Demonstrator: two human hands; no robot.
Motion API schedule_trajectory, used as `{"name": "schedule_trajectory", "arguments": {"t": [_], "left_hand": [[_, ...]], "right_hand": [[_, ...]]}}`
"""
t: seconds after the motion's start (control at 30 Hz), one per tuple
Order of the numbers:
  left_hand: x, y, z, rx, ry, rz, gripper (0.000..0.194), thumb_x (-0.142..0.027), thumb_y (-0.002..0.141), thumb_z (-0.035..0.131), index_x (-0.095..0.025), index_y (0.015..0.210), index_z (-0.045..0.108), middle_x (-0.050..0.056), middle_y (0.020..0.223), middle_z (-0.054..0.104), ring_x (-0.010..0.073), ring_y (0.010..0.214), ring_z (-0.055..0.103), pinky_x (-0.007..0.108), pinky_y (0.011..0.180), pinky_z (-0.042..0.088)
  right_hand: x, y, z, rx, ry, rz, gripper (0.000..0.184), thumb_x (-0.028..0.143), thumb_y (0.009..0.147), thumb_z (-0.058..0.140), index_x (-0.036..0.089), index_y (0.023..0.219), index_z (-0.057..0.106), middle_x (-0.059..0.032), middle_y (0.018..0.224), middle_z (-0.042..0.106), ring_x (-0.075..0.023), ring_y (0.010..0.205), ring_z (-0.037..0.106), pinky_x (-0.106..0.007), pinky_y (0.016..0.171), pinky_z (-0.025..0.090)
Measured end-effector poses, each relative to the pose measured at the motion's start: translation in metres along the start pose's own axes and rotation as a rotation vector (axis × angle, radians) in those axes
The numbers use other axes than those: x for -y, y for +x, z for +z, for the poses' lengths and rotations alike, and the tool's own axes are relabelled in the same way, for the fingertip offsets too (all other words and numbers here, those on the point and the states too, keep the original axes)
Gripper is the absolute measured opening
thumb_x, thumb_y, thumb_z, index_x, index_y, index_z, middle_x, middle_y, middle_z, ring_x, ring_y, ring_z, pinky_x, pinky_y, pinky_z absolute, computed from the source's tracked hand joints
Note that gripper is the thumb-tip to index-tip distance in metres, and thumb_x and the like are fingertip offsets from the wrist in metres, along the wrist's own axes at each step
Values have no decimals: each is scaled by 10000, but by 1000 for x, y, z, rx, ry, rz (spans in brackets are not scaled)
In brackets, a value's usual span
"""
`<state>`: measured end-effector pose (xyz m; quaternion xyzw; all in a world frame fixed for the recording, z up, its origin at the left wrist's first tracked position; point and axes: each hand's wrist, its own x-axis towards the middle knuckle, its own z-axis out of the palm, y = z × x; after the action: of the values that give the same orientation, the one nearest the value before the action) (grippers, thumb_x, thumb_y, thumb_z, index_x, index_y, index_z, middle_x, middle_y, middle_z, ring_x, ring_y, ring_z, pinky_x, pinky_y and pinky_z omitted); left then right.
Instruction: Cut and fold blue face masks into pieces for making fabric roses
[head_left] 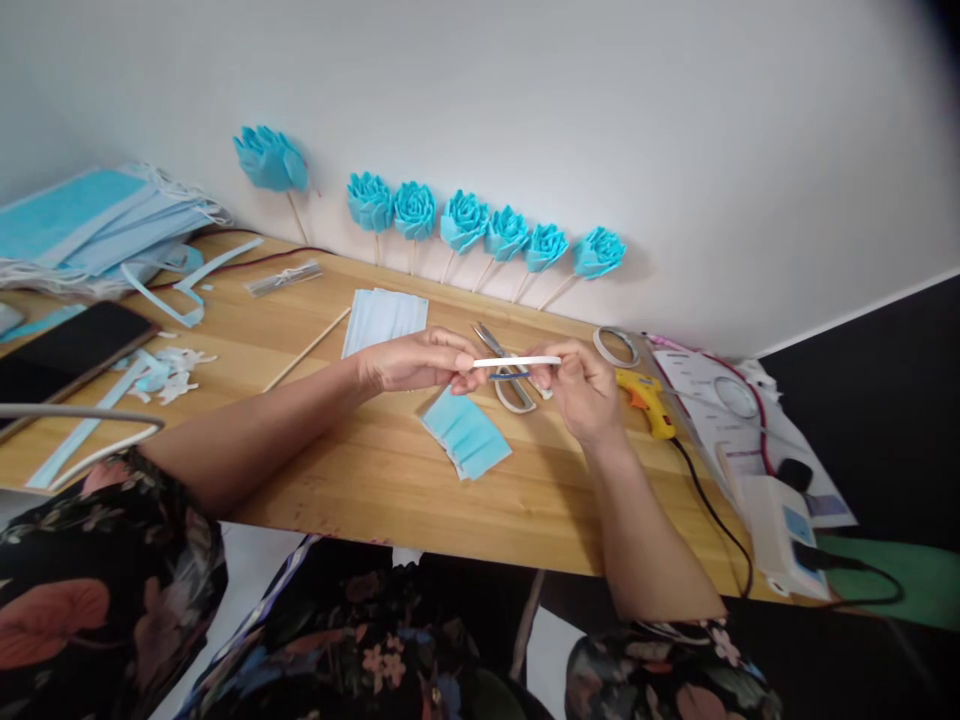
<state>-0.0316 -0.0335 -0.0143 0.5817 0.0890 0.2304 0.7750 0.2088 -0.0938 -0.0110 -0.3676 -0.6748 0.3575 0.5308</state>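
Head view. Both hands meet above the middle of the counter [360, 470], working on a slim white strip [517, 361]. The left hand [420, 360] pinches its left end and the right hand [592, 395] its right end, the fingers of each closed narrowly on it. The strip is held roughly level, raised over the scissors [487, 338]; whether the narrow blue line just beneath it belongs to the same piece cannot be told.

Completed portion, as judged from the layout: a large blue flower [271, 158] at left and a row of six smaller blue flowers [463, 222], each on a thin stem, lean against the wall [525, 80]. All seven appear fully formed.

Remaining portion: the piece in hand seems to be at an early stage, with no petal shape visible. A pale pleated piece [386, 315] and a blue pleated piece [466, 432] lie flat, apparently unworked. A bare stick [307, 350] carries no flower. At far left, a stack of masks [97, 220] suggests ample material, and the white scraps [169, 372] near it suggest trimming. The yellow glue gun [649, 400] rests beside the right hand, untouched.
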Motion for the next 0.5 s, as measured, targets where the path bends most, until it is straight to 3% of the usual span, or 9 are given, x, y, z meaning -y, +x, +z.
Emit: {"name": "schedule_trajectory", "arguments": {"t": [0.3,0.5], "left_hand": [[-7,2,2,-90,261,-117,249,-387,800,763,-140,834,763,22,698,618,75,635,499,203,575,387],[-8,3,4,-168,285,-117,202,-337,795,767,-146,860,769,4,668,614,63,597,477,194,550,362]], "right_hand": [[10,3,-3,55,-284,-93,298,448,981,542,240,891,734,24,625,588,-115,569,509,-265,578,394],[10,1,2,58,-353,-46,343,504,940,584,223,859,763,18,594,582,-117,548,495,-260,550,387]]}}
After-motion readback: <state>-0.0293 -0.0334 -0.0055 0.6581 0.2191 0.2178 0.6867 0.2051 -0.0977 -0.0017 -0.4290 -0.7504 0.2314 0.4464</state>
